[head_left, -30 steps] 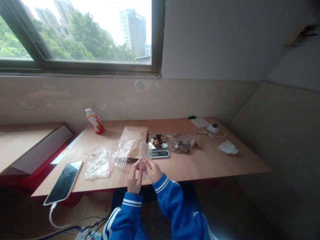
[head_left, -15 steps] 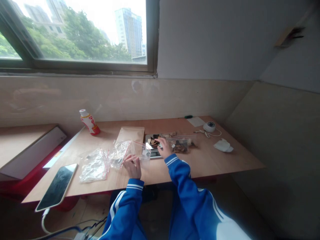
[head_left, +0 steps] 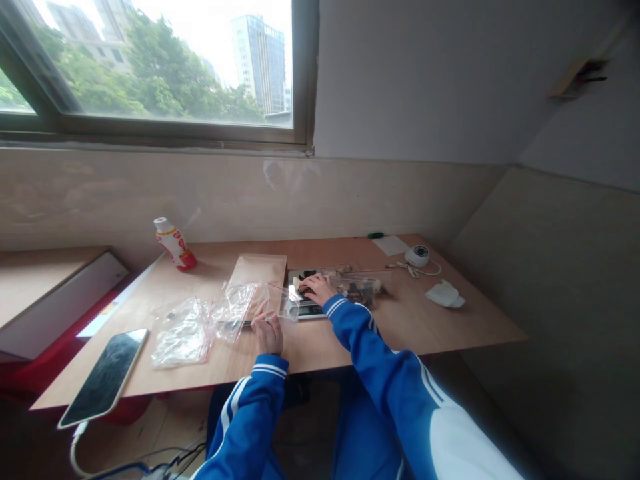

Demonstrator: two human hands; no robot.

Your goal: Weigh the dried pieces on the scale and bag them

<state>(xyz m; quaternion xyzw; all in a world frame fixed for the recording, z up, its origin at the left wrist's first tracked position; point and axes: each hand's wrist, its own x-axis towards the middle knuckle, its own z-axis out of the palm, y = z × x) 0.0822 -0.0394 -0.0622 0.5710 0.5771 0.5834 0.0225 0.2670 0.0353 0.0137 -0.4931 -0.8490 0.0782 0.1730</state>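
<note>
Right hand is moved onto dried slices on digital scale, grip unclear | zip bag is kept gaping at left hand, whether clamped cannot be told

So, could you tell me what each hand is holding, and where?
The left hand pinches a clear zip-seal plastic bag by its lower edge. The right hand rests on dried slices on a silver digital scale; whether it grips is unclear.

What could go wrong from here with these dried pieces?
The right hand is over the scale, so it could skew the reading or knock the dried pieces off. The small plastic bag in the left hand stands beside the scale, so pieces could miss it and spill.
</note>
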